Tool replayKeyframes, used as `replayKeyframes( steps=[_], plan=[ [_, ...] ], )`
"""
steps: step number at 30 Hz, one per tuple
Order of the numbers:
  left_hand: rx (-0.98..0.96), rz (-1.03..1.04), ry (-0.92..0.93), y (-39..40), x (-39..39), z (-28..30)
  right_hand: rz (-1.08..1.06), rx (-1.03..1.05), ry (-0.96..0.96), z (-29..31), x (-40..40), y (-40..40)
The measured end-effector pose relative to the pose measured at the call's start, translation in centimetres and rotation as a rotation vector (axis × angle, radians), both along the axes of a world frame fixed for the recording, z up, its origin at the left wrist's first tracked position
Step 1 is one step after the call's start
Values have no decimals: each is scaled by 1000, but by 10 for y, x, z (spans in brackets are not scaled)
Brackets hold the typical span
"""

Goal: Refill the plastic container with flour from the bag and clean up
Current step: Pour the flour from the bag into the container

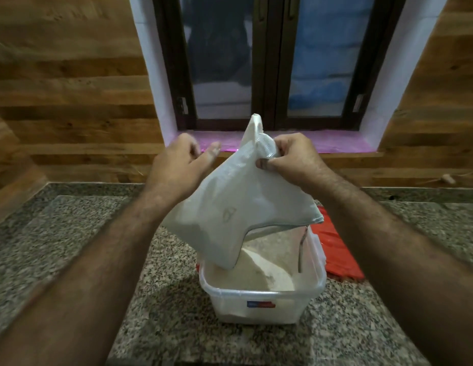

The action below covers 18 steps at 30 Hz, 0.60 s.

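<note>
A white flour bag (238, 204) hangs upside down over a clear plastic container (261, 302), its open mouth dipping into the container. A mound of pale flour (259, 273) lies inside the container. My right hand (291, 157) pinches the bag's upturned bottom corner. Just left of the bag, my left hand (182, 162) has its fingers apart, floury at the tips and close to the bag's edge; whether it touches the bag I cannot tell.
The container stands on a speckled granite counter (161, 313). A red lid or cloth (335, 249) lies behind the container to the right. A pink window sill (322, 143) and wood-panelled wall rise behind the counter.
</note>
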<state>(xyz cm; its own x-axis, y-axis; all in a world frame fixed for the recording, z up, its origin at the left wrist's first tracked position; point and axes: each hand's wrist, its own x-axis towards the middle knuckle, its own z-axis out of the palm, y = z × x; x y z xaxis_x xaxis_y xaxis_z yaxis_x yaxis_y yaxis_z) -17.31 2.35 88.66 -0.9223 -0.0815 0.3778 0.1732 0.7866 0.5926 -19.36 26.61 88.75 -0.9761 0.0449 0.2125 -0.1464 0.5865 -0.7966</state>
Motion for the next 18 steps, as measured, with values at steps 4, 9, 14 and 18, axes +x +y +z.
replayKeyframes(
  steps=[4, 9, 14, 18],
  plan=[
    [37, 217, -172, -45, 3, -54, 37, -82, -48, -9, -2, 12],
    [471, 228, -558, -74, -4, -113, 75, -231, -85, -28, -2, 23],
    [801, 145, -480, -72, -14, -121, 79, -418, -117, -53, -5, 30],
    [710, 208, -390, -68, -17, -117, 111, -554, -154, -68, -3, 35]
  ],
)
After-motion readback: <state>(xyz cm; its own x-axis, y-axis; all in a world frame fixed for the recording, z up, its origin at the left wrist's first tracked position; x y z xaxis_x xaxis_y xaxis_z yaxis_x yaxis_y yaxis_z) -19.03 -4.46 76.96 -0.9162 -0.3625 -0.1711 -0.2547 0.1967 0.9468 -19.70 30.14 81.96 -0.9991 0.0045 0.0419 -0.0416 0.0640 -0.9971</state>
